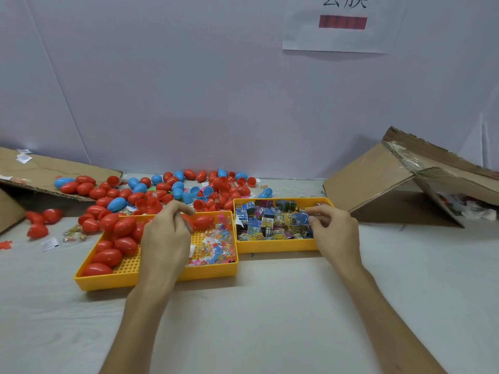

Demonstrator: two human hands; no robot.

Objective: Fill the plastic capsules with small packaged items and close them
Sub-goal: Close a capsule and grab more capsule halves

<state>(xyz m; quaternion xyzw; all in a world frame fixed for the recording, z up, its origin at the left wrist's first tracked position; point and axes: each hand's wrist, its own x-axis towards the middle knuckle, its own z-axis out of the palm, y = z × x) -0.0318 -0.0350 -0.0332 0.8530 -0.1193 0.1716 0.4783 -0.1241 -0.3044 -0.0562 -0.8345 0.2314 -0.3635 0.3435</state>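
The right hand is reaching over the right yellow tray, thumb and fingertips pinching a small blue packaged item just above the tray's contents. The left hand is hovering over the left yellow tray with fingers curled. Its back is hiding any grip, so I cannot tell what it holds. Red capsules are lying in that tray, and more are lying on the tabletop.

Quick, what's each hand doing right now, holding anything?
Left hand: curled over the left yellow tray; cannot tell if it holds anything.
Right hand: pinching a small blue packet over the right tray.
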